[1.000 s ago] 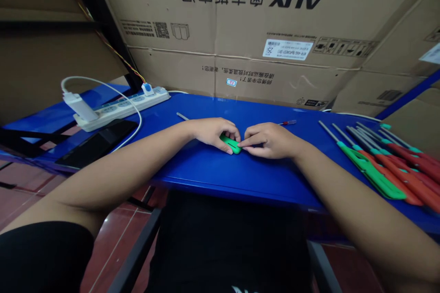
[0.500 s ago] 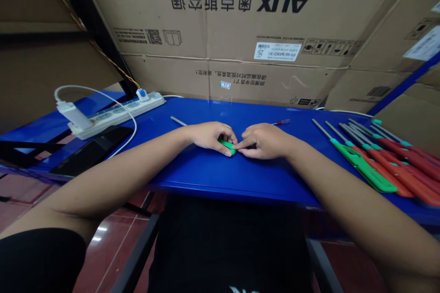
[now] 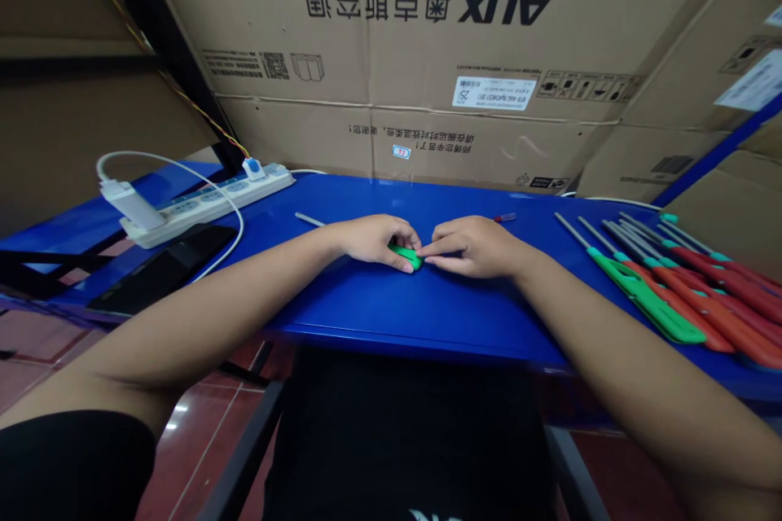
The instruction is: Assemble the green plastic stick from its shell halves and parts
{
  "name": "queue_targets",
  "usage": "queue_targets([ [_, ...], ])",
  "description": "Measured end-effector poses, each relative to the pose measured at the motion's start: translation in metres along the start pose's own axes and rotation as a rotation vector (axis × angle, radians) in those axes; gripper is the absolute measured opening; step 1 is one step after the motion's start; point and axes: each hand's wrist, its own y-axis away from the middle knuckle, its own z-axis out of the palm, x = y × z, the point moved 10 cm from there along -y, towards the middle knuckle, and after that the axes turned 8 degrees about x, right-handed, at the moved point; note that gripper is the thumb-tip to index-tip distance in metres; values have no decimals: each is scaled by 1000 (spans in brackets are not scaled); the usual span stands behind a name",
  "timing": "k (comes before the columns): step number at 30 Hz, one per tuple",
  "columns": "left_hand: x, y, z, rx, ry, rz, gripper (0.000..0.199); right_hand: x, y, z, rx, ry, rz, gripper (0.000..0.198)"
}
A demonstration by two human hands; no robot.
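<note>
A green long-barrelled lighter (image 3: 408,256) lies in my left hand (image 3: 380,241), whose fingers and thumb are wrapped round its handle. The lighter's thin metal barrel (image 3: 309,219) sticks out to the left behind my wrist. My right hand (image 3: 473,248) is at the handle's right end, its index finger stretched out and its tip at the green plastic. I see nothing held in the right hand, though its curled fingers are partly hidden. Behind it shows the red handle of a screwdriver (image 3: 505,217), its shaft hidden by the hand.
Several red and orange lighters (image 3: 721,305) and a green one (image 3: 651,297) lie at the right of the blue table (image 3: 379,317). A white power strip (image 3: 211,202) with a plugged charger and a black phone-like device (image 3: 164,264) are at the left. Cardboard (image 3: 397,41) stands behind.
The lighter's barrel has shifted slightly left. My right hand's fingers have straightened and drawn back a little from the top of the handle to its end.
</note>
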Motion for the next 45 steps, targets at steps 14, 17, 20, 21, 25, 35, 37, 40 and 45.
queue_targets([
  [14,5,0,-1,34,17,19,41,137,60,-50,-194,343,597,45],
  [17,8,0,-3,53,7,42,41,169,89,-53,-263,323,652,39],
  [20,7,0,-4,66,8,36,42,169,95,-49,-285,282,640,25],
  [21,6,0,-4,66,14,31,42,166,92,-49,-279,275,637,25],
  [25,4,0,-3,64,38,27,43,132,56,-61,-218,192,578,30],
  [35,4,-1,-2,63,31,42,42,5,-36,-70,-169,-39,114,20],
  [37,4,-1,-2,63,30,46,41,4,-38,-68,-173,-17,103,20],
  [40,3,-1,-2,69,35,44,42,5,-40,-69,-158,-18,93,20],
  [45,3,-1,-2,75,36,43,42,3,-44,-72,-149,-33,79,20],
])
